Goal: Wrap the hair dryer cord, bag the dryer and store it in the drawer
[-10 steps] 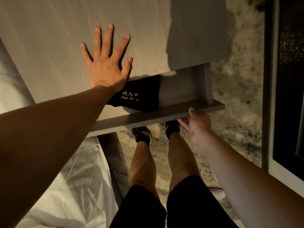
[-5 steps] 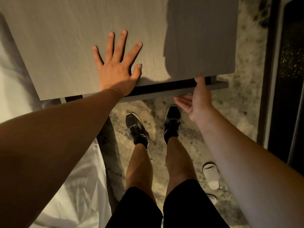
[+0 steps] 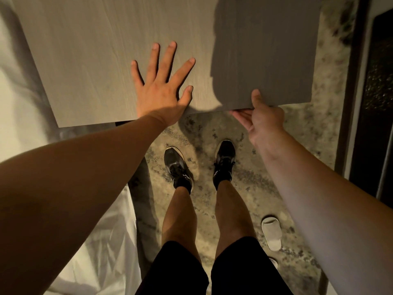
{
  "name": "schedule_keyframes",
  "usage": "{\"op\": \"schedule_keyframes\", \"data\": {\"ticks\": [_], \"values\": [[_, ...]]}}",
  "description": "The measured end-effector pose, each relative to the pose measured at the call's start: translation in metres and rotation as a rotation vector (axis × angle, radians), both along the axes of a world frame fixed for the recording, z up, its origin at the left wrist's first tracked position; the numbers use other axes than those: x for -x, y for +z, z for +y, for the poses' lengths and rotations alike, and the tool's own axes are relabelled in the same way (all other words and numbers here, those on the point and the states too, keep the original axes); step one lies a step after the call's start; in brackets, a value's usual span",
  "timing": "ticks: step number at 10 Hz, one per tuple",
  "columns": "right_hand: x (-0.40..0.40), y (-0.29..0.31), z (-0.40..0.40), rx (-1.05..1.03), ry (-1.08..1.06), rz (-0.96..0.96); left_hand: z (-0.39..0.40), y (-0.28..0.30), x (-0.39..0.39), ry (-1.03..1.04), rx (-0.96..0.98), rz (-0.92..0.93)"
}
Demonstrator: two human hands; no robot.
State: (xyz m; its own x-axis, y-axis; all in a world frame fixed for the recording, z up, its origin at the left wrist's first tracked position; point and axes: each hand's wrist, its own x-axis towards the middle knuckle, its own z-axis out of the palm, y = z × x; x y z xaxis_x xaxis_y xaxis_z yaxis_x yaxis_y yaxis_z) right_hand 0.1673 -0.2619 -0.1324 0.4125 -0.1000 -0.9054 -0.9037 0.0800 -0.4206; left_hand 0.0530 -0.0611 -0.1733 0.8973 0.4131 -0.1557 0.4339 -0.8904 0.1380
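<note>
Nearest, black shorts (image 3: pixel 212 271) and bare legs, between the two forearms. Below the left forearm, rumpled white bedding (image 3: pixel 100 252). Under the right forearm, a pale slipper (image 3: pixel 271 233) on the mottled stone floor (image 3: pixel 251 173). Ahead of the knees and short of both hands, two black shoes (image 3: pixel 178 167) planted on that floor.

Further out, the left hand (image 3: pixel 160 90) laid flat on the wooden tabletop (image 3: pixel 89 60), fingers straight and spread wide, thumb angled toward the right hand, palm down near the front edge, holding nothing. Just beside it, the right hand (image 3: pixel 262 118) at the same front edge in the shaded part of the top: thumb lying up over the surface, fingers loosely extended below the edge, nothing visible in its hold. Cannot tell whether those fingers touch the drawer front underneath.

No sight of drawer, bag or dryer from here; only the flush edge of the top shows between the hands. Beyond the right hand, a dark framed panel (image 3: pixel 374 103) standing along the floor.
</note>
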Motion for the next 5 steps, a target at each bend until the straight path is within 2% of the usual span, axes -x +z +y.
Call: {"op": "schedule_keyframes", "data": {"ticks": [2,3,5], "values": [[-0.002,0.003,0.001,0.007,0.052,0.031,0.001,0.003,0.001,-0.020,0.007,0.017],[-0.003,0.011,0.004,-0.003,0.091,0.087,0.000,0.011,0.000,-0.034,0.044,0.088],[-0.001,0.066,0.025,-0.004,0.086,0.102,0.004,0.084,-0.018,0.167,0.462,0.306]]}}
